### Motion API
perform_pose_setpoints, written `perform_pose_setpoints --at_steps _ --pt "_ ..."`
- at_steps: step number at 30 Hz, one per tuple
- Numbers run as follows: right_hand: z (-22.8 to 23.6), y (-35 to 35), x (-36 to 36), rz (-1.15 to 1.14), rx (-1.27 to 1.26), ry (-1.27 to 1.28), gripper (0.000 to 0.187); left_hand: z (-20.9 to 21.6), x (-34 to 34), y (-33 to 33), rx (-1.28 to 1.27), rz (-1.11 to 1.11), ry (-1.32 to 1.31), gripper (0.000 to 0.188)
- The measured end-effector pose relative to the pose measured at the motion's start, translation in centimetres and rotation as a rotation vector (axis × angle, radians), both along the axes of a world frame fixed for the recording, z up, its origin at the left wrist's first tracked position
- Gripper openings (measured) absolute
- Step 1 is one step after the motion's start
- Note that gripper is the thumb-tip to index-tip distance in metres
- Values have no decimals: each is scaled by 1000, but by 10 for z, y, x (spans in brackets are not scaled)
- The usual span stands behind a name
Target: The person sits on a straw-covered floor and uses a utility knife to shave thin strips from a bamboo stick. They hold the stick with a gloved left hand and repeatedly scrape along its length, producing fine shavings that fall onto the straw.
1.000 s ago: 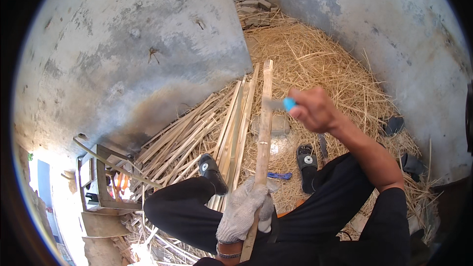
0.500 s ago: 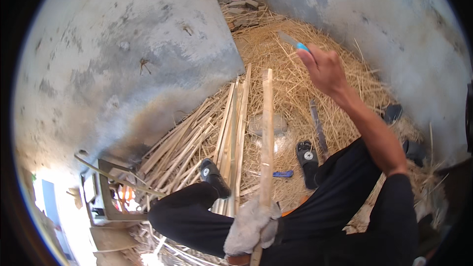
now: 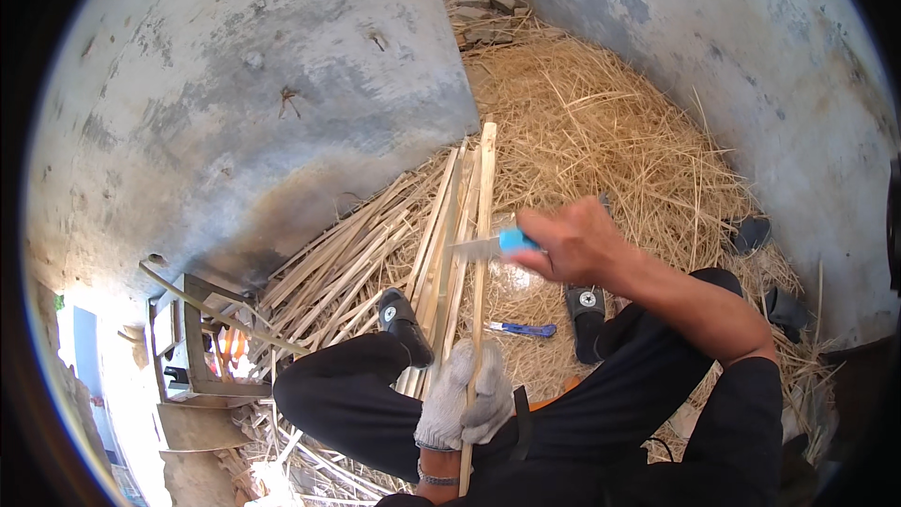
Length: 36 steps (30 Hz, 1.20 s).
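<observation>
My left hand [image 3: 462, 399], in a whitish knit glove, is closed around the lower part of a long pale bamboo strip [image 3: 486, 169]. The strip stands up from between my legs and points away from me. My bare right hand [image 3: 580, 242] grips a knife [image 3: 517, 241] by its light-blue handle. Its blade, slightly blurred, points left across the strip's middle, above the gloved hand; whether it touches the wood I cannot tell. A blue utility knife [image 3: 526, 330] lies on the floor just right of the strip.
Split bamboo strips [image 3: 366, 244] lie in a bundle to the left, against a grey wall [image 3: 244, 94]. Straw-like shavings [image 3: 601, 122] cover the floor ahead. Bricks [image 3: 483, 5] sit in the far corner. A wooden frame [image 3: 202, 347] stands at left; dark sandals [image 3: 751, 235] lie at right.
My right hand has swung the knife from the far right down and left to the strip. The strip has shifted left and turned more edge-on, still in my left hand.
</observation>
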State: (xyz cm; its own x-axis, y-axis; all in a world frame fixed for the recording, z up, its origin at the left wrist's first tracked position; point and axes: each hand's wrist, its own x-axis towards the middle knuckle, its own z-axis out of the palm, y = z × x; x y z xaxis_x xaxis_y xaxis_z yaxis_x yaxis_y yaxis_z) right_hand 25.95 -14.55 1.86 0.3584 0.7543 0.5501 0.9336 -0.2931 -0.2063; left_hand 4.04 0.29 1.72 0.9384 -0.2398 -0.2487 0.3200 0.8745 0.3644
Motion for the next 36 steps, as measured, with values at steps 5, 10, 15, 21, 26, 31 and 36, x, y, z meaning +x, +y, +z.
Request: perform_pose_setpoints --at_steps 5,10,15,21,26,31,36 --pt "-5 -34 107 -640 68 255 51 -21 -26 -20 401 -83 -42 46" --pt "17 -12 22 -43 232 291 47 -15 9 -3 -218 -125 -110 61" --pt "18 -1 -24 121 -65 217 49 -12 3 -2 -78 -71 -49 59" --pt "-5 3 -15 54 -30 116 51 -11 5 -2 -127 -85 -20 56" --pt "-30 8 26 -328 -116 -489 49 -20 -1 0 -18 48 115 54" --pt "37 -57 108 -814 192 209 45 -23 -13 5 -210 -42 -85 55" --pt "14 -19 26 -121 76 293 48 -19 -3 19 -169 -24 -159 51"
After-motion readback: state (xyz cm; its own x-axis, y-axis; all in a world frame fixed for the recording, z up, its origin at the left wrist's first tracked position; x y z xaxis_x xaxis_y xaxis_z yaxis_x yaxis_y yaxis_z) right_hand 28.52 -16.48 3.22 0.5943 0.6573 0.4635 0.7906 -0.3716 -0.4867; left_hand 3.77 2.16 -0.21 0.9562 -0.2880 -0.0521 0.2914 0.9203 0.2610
